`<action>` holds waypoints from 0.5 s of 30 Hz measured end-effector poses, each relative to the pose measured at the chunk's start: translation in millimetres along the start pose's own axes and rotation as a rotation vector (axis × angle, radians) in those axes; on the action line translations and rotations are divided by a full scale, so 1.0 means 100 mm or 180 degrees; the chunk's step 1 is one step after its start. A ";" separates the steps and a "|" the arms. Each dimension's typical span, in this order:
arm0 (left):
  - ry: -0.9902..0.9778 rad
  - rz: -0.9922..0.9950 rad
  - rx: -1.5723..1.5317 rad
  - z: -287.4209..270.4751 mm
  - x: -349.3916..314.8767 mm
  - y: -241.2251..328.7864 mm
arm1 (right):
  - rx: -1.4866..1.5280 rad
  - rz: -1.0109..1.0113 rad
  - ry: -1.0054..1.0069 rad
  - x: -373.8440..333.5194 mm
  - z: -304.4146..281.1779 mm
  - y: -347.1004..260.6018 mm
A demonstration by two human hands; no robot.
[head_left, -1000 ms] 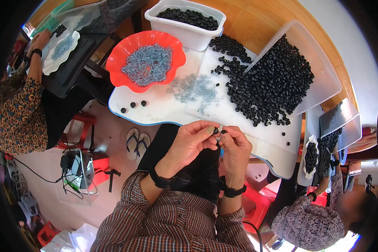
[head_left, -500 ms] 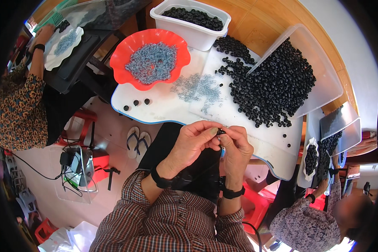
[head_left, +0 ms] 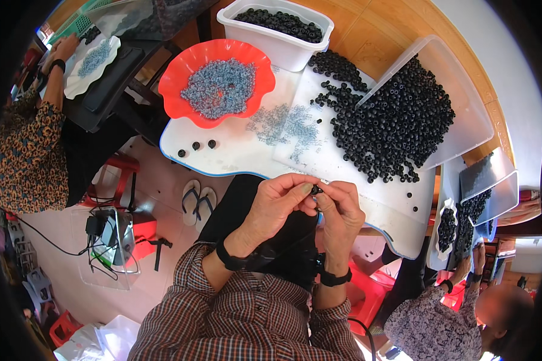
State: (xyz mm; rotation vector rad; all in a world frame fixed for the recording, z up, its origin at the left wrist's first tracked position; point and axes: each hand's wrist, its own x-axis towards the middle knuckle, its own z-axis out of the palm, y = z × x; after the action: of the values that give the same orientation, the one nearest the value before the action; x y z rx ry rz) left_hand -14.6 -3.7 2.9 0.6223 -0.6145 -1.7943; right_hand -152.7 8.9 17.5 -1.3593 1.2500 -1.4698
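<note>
Just past the near edge of the white table, my left hand [head_left: 270, 207] and my right hand [head_left: 342, 212] meet fingertip to fingertip. Between them they pinch a small round black piece [head_left: 315, 189]; most of it is covered by the fingers. Beyond my right hand spreads a heap of similar black pieces [head_left: 391, 120], spilling from a tipped clear bin [head_left: 473, 120]. Farther left, a red wavy-rimmed bowl [head_left: 170, 90] holds a pile of tiny clear bluish pieces [head_left: 218, 89]. More clear pieces [head_left: 289, 127] are scattered beside it on the table.
A white tub [head_left: 277, 53] of black pieces stands at the back. Several loose black pieces [head_left: 196, 145] lie near the table's left front. People work at both sides: one at a dark table [head_left: 105, 84], one beside another clear bin [head_left: 494, 180]. Slippers [head_left: 199, 201] lie on the floor.
My two hands stay almost in place, still pinching the black piece. At the right, the other person's hand has drawn back from the bin and the head has shifted slightly.
</note>
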 end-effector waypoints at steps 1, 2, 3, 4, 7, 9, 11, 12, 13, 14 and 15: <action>0.0010 0.0036 0.0021 0.00 0.00 0.00 | -0.0021 -0.0024 -0.0003 0.00 0.00 -0.01; 0.0011 0.0034 0.0020 0.01 0.00 -0.01 | -0.0022 -0.0022 -0.0002 0.00 0.00 -0.02; 0.0053 0.0046 0.0051 0.00 0.00 -0.01 | -0.0078 -0.0044 -0.0009 0.00 0.01 -0.03; 0.0095 0.0058 0.0081 0.00 0.00 -0.02 | -0.0134 -0.0066 -0.0016 0.00 0.01 -0.04; 0.0128 0.0180 0.0312 0.01 0.00 0.00 | -0.0310 -0.0084 -0.0057 0.01 0.01 -0.09; 0.0128 0.0206 0.0361 0.01 -0.01 0.00 | -0.0548 -0.0178 -0.0090 0.02 0.00 -0.11; 0.0123 0.0233 0.0411 0.01 -0.01 0.01 | -0.0787 -0.0275 -0.0120 0.02 0.00 -0.15; 0.0166 0.0234 0.0510 0.02 -0.02 0.02 | -0.0956 -0.0374 -0.0148 0.03 0.01 -0.17; 0.0208 0.0235 0.0609 0.03 -0.03 0.03 | -0.1126 -0.0475 -0.0175 0.03 0.02 -0.19; 0.0198 0.0234 0.0608 0.04 -0.03 0.03 | -0.1131 -0.0478 -0.0167 0.02 0.02 -0.22; 0.0209 0.0202 0.0617 0.03 -0.03 0.04 | -0.1196 -0.0525 -0.0185 0.02 0.03 -0.24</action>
State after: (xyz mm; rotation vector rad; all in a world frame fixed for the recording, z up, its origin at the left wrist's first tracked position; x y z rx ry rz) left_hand -13.3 -1.1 8.4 0.7813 -0.7608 -1.6608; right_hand -147.7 12.2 40.6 -1.7757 1.4558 -1.3351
